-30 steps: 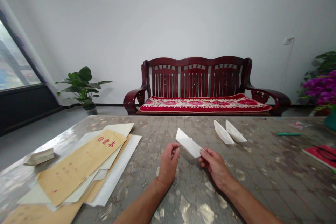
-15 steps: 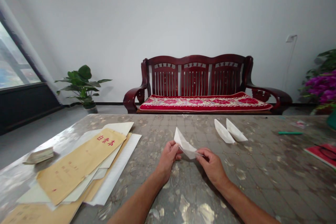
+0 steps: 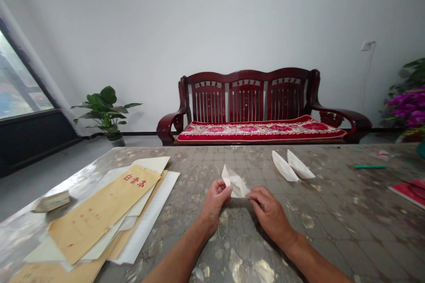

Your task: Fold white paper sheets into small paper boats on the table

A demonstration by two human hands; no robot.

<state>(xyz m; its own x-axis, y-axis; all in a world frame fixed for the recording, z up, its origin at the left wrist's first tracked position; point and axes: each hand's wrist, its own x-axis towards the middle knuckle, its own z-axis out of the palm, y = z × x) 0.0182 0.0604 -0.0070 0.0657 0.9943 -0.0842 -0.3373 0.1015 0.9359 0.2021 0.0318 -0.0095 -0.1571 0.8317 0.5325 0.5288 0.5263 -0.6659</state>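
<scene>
A folded white paper boat (image 3: 237, 184) is held between my two hands, just above the table, with one pointed end rising at its left. My left hand (image 3: 216, 199) pinches its left side between thumb and fingers. At its right lower corner, the thumb and fingers of my right hand (image 3: 268, 207) are closed on the paper. Farther back to the right, two finished-looking paper boats, a left one (image 3: 284, 167) and a right one (image 3: 299, 165), lie side by side on the patterned table (image 3: 206, 159).
Brown envelopes (image 3: 106, 212) and white sheets (image 3: 149, 216) are piled at the left, beside a small paper stack (image 3: 52, 201). A green pen (image 3: 370, 166), a red booklet (image 3: 407, 192) and glasses (image 3: 415, 185) lie at the right. A wooden bench (image 3: 247, 101) stands beyond the table.
The held paper boat has tilted and opened a little, showing more of its inner folds. My hands have drawn slightly closer together. The view has shifted slightly.
</scene>
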